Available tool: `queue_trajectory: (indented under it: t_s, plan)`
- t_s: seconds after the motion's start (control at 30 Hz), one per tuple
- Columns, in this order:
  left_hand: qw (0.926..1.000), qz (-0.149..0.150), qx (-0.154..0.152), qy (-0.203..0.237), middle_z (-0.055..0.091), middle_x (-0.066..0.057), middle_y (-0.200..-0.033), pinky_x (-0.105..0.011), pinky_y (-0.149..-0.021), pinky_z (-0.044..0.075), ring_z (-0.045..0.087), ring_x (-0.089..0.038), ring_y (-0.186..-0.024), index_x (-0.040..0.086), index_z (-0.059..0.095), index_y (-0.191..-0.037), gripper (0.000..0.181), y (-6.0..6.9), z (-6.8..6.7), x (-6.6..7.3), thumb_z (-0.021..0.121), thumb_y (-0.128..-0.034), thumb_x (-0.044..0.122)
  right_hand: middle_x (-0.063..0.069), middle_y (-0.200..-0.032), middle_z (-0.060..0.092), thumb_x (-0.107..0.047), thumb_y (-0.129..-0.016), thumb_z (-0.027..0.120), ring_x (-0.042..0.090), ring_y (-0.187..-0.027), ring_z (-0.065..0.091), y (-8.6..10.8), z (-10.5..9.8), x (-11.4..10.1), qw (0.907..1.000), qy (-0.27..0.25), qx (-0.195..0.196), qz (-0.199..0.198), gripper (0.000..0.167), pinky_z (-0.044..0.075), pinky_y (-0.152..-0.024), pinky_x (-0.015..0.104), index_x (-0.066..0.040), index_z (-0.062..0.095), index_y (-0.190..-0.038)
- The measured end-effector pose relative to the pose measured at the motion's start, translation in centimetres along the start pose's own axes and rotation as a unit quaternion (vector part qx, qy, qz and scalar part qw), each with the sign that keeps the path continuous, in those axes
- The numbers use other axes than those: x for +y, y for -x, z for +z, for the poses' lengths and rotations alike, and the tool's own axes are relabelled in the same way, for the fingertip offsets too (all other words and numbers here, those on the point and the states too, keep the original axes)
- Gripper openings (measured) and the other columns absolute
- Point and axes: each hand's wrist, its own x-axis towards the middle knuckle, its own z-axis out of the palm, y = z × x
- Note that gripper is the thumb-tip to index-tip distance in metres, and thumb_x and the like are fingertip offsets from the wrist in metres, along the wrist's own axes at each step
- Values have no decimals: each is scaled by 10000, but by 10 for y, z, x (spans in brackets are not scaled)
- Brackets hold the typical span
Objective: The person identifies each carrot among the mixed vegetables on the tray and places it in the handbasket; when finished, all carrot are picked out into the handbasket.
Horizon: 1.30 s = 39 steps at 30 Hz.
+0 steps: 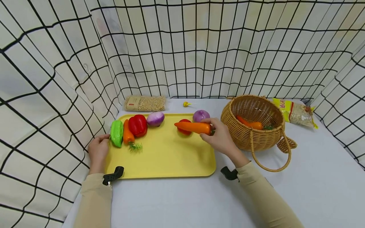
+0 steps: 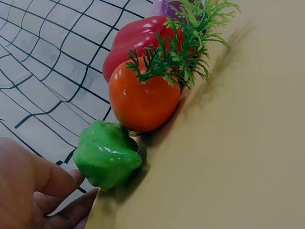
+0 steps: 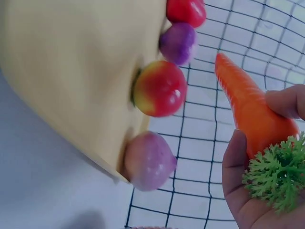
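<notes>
At the left, the left hand (image 1: 99, 150) is at the rim of the tray (image 1: 159, 158), beside the green pepper (image 1: 116, 133); I cannot tell whether its fingers pinch the rim or only rest there. If this hand pushed to the right, I think the pepper could press on the left carrot (image 1: 128, 134) and roll the red pepper (image 1: 138, 125), because these three lie so close together. Further right, the fingers of the right hand (image 1: 218, 137) pinch the held carrot (image 1: 195, 127) near its leafy end, above the tray's right side. The long tip has no support, so it could dip and knock the red fruit (image 3: 160, 89); a low wrist could also brush the right onion (image 1: 201, 115). At the far right, the sleeve might catch the handle of the basket (image 1: 251, 141), since they are near each other. As for the views, the left wrist view shows the left carrot's leaves in better detail than the head view. The head view shows carrots inside the basket, which the left wrist view lacks. The right wrist view shows the red fruit's yellow patch, while in the head view the held carrot partly hides this fruit.
</notes>
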Motion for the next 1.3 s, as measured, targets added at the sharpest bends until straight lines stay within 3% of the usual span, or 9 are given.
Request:
queue_trajectory:
  t_s: [0.23, 0.53, 0.7, 1.03, 1.3]
  plan:
    - [9999, 62, 16, -83, 538, -139, -1380, -392, -1035, 384, 458, -270, -1292, 49, 590, -1342, 426, 0, 1, 1, 403, -977, 163, 84, -1188, 622, -99, -826, 771, 224, -908, 573, -12, -14, 2, 9971, -500, 550, -151, 421, 522, -733, 289, -76, 650, -1229]
    - [9999, 61, 121, -88, 548, -141, -1362, -383, -1033, 385, 468, -266, -1282, 43, 604, -1324, 413, -1, 1, -1, 419, -973, 157, 50, -1201, 620, -135, -833, 772, 201, -1000, 582, -19, -32, 2, 9914, -986, 863, 75, 423, 504, -805, 262, -111, 657, -1239]
    - [9997, 113, 191, -101, 560, -137, -1350, -354, -1018, 388, 477, -253, -1273, 41, 614, -1312, 403, -2, 2, -1, 434, -970, 154, 107, -1230, 612, -116, -848, 752, 245, -1013, 581, -19, -48, -10, 9888, -1102, 980, 207, 445, 475, -741, 195, -81, 634, -1276]
    - [9997, 146, 183, -73, 565, -137, -1347, -316, -991, 384, 474, -243, -1266, 40, 614, -1311, 395, -2, -1, -1, 434, -976, 149, 90, -1238, 614, -146, -870, 731, 170, -1008, 562, -16, -78, -7, 9841, -930, 1494, 253, 432, 483, -788, 177, -103, 631, -1287]
    - [9999, 107, 91, -35, 561, -140, -1357, -382, -1043, 375, 461, -256, -1289, 40, 607, -1317, 400, 1, -1, 1, 428, -973, 141, 74, -1248, 594, -208, -882, 724, 123, -1015, 539, -10, -107, 1, 9813, -552, 1757, 566, 464, 460, -770, 151, -123, 606, -1322]
